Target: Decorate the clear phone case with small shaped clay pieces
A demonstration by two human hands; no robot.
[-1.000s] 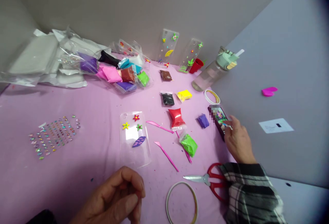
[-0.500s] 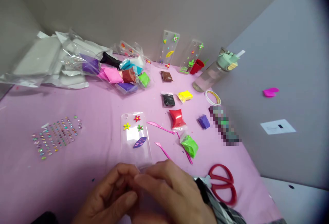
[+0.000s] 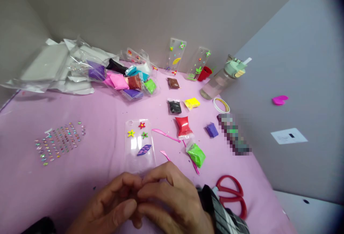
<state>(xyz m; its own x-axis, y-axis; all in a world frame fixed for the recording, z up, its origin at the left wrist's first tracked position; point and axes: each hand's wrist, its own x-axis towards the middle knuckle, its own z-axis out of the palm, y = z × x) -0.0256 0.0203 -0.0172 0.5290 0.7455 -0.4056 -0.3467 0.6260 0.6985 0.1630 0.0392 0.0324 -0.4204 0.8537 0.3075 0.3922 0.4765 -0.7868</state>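
My left hand [image 3: 107,203] and my right hand [image 3: 174,198] meet at the near edge of the table, fingertips touching. Both are closed, with fingers curled in and pinched together; whatever lies between them is hidden. Just beyond them lies a clear phone case [image 3: 139,158], its near end partly covered by my right hand. On the case are a red flower [image 3: 142,125], a yellow flower [image 3: 131,133], a green flower [image 3: 144,134] and a purple leaf shape [image 3: 144,150] with pink stripes.
Right of the case lie pink modelling tools [image 3: 166,135], a green clay packet [image 3: 196,154], a red packet [image 3: 184,126] and red-handled scissors [image 3: 230,191]. A gem sticker sheet [image 3: 60,141] lies left. A water bottle [image 3: 224,78] and bagged clay [image 3: 118,80] stand farther back.
My right hand has turned slightly, and its fingers are drawn in more against the left fingertips. The view has shifted a little. The case and packets stay where they lay.
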